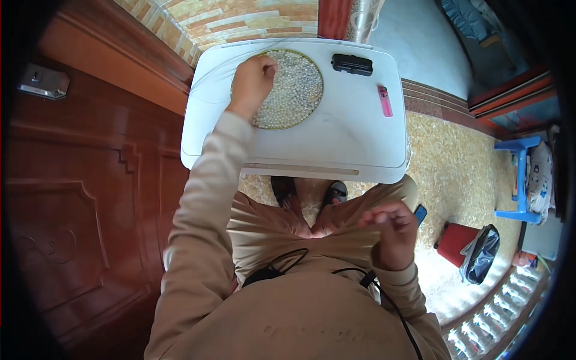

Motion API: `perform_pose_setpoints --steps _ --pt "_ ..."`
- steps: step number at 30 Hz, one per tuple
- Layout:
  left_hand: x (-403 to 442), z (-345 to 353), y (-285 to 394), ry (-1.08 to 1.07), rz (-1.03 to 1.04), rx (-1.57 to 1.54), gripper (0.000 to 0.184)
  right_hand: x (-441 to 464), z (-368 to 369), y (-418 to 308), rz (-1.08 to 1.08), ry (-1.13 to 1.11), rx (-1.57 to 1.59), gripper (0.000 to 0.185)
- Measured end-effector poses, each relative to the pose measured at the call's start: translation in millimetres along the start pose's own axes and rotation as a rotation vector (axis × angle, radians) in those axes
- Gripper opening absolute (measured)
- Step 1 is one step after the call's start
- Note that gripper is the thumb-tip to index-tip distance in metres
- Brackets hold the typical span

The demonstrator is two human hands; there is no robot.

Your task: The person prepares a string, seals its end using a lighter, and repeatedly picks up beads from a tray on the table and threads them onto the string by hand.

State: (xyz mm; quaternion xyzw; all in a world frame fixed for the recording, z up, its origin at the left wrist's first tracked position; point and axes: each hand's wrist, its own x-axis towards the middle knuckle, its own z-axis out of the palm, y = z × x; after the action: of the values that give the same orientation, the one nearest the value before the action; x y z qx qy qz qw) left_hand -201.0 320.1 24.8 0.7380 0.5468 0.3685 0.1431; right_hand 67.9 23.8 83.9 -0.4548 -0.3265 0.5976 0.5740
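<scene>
Through the head camera I see the left hand (255, 84) over the left side of a round tray (279, 128), wrist bent, back of the hand up, fingers curled in; I can't tell whether it grips anything. The right hand (395, 235) is raised by the right thigh, fingers loosely bent and blurred, and I can't make out whether it holds something. Both arms wear beige sleeves. The tray sits on a smooth white bench (354, 135) with rounded corners, and its thin rim looks yellowish. Small, round, pearly beads (294, 90) fill it. Fine strands (221, 69) cross the bench left of the tray. To its right I have an oblong black case (352, 64) and a slim pink lighter (384, 101). On the floor, a red bin (457, 243) wears a glossy black bag (482, 258).
</scene>
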Motion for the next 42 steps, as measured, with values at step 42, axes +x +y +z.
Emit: perform_pose_setpoints --steps 42 --pt "-222.3 -45.3 144.7 -0.195 -0.622 -0.997 0.021 -4.9 10.1 37.0 0.093 -0.040 -0.019 0.012"
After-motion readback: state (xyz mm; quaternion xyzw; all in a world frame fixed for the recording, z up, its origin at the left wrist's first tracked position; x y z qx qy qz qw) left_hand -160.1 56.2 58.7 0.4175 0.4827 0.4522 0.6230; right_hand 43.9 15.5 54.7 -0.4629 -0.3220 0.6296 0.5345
